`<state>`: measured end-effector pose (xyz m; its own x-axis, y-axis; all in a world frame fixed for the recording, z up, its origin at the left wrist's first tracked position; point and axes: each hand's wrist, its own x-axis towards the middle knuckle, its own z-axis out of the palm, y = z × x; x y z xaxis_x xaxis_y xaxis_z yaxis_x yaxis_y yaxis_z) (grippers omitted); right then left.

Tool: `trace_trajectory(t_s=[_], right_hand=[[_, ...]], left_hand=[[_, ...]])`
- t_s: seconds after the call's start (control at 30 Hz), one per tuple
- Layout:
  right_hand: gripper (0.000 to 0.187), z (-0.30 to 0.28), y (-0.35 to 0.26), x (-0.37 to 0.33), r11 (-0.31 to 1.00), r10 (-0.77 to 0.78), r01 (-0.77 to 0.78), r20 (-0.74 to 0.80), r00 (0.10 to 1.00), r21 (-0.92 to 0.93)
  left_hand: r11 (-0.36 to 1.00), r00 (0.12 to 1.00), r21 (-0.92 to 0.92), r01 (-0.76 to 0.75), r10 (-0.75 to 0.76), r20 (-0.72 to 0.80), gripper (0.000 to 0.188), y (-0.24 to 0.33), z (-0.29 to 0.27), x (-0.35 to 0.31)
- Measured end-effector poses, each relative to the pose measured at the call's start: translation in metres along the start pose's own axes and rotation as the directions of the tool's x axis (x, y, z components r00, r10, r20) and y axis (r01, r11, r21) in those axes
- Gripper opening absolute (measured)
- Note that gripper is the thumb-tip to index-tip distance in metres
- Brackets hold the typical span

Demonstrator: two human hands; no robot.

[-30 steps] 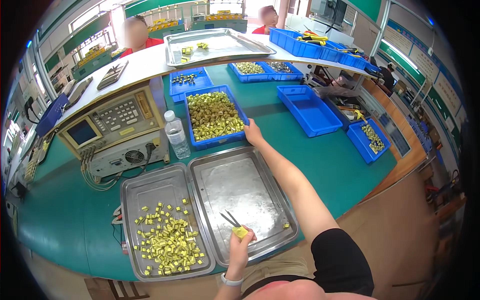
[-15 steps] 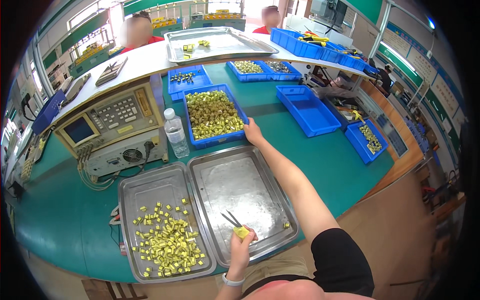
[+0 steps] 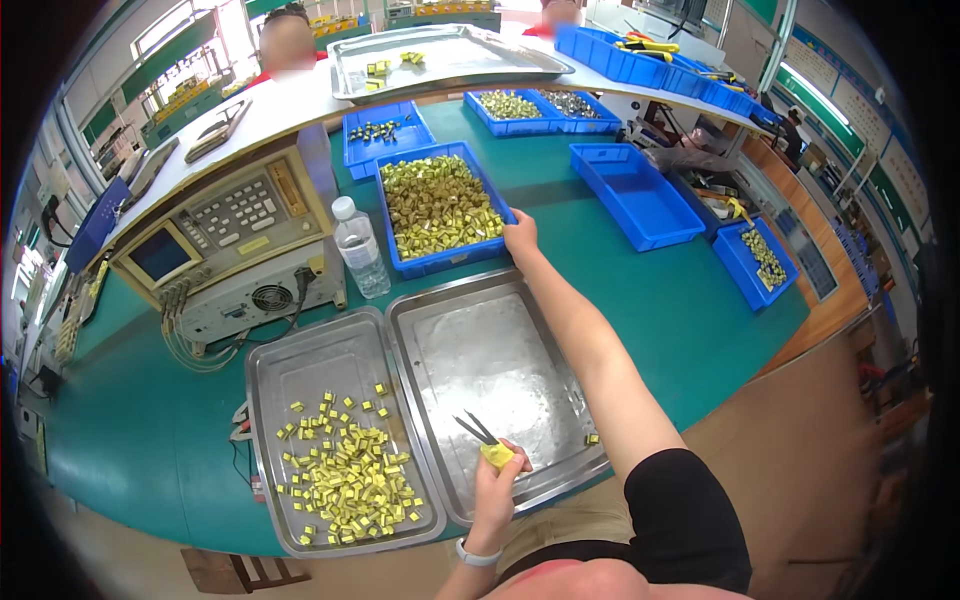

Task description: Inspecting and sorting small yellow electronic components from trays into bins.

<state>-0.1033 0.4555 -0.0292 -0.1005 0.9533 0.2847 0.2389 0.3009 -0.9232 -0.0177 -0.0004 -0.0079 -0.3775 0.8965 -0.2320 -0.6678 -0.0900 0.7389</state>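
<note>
My left hand [image 3: 497,500] is closed around tweezers [image 3: 478,430] with a yellow-wrapped grip, the dark tips pointing away from me and apart. It hovers above the near end of a metal tray [image 3: 455,350], which has a single small yellow part [image 3: 592,440] at its right side. My right arm stretches across that tray, and my right hand [image 3: 520,238] grips the right rim of a blue bin [image 3: 440,262]. Heaped in the bin are small yellow and brownish parts [image 3: 440,200]; my right fingertips are partly hidden.
Left of the metal tray, another tray [image 3: 310,350] holds many yellow parts. A water bottle [image 3: 360,250] stands beside the bin, near a bench instrument [image 3: 220,220]. More blue bins [image 3: 640,200] sit at the back and right. A large tray [image 3: 450,60] rests on the shelf.
The view has shifted a little, so everything sits slightly higher and further right at the back. Both hands keep their holds, and the bin has not visibly moved against the trays.
</note>
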Motion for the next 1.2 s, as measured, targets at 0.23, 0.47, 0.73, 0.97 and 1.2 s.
trace_trajectory(t_s=[0.23,0.47,0.73,0.97,1.2], right_hand=[[0.049,-0.015,0.005,0.036,0.998,0.009,-0.012,0.048,0.999,0.06],[0.059,-0.056,0.013,0.067,0.991,0.007,-0.061,0.405,0.914,0.122],[0.061,-0.091,0.012,0.09,0.994,0.042,-0.086,0.498,0.866,0.067],[0.063,-0.13,0.028,0.11,1.0,0.01,0.003,0.429,0.903,-0.029],[0.052,-0.196,0.043,0.105,0.906,-0.149,0.234,0.251,0.956,-0.352]], left_hand=[[1.0,1.0,0.028,0.009,-0.009,-0.003,0.015,-0.002,-0.002,0.004],[0.993,0.995,-0.084,0.089,-0.091,-0.03,0.019,0.0,-0.006,0.0],[0.983,0.992,-0.137,0.118,-0.124,-0.032,0.017,0.006,-0.008,0.001],[0.975,0.99,-0.179,0.132,-0.141,-0.033,0.018,0.012,-0.004,0.0],[0.983,0.983,-0.057,0.175,-0.178,-0.045,0.021,0.015,0.006,-0.007]])
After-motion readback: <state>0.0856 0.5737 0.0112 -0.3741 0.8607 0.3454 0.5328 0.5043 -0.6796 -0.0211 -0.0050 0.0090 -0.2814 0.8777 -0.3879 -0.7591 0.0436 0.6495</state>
